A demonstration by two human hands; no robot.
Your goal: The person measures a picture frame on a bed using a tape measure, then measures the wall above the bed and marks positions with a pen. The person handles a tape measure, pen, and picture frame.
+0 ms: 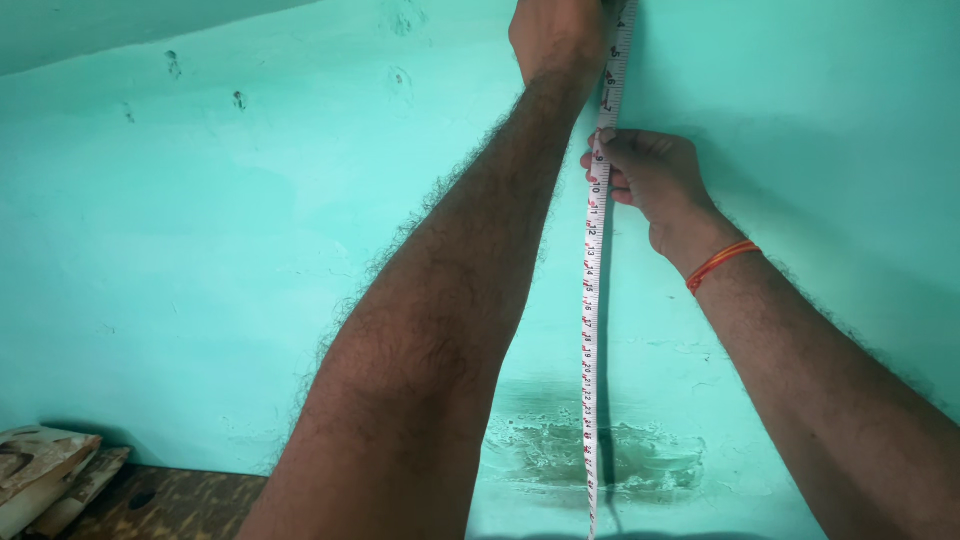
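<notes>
1. Far left of my grip, low in the corner, wood scraps (45, 470) lean by the turquoise wall (200, 250).
2. My left hand (560, 35) presses the tape measure (592, 300) high against the wall, anchoring its top; I cannot tell how its fingers close.
3. My right hand (650, 180), just below, pinches the tape, keeping it taut and plumb; an orange thread band (722, 264) circles that wrist.

No packages, labels, signs or screens are showing anywhere in the frame.
</notes>
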